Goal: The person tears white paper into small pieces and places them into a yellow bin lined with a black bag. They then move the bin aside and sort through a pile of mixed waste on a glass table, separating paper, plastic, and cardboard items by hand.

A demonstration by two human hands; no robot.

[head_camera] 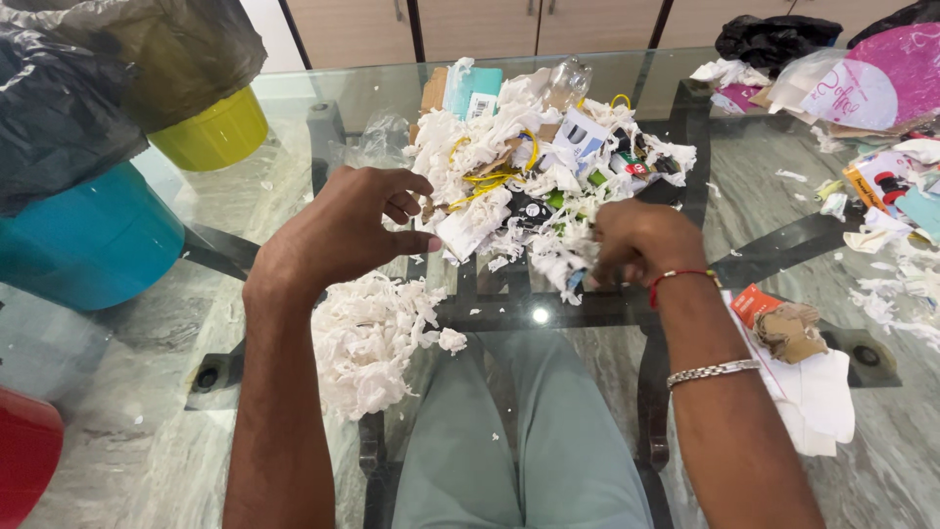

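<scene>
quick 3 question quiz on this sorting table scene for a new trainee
1. True or false: the left hand rests flat on the glass table.
2. Which bin stands nearest the mixed waste pile? A yellow-green bin B teal bin C red bin
3. What lies directly below the left hand?

Key:
1. False; it is raised, fingers curled.
2. A
3. A separate heap of white shredded paper. The right hand digs in the mixed pile's near edge.
</scene>
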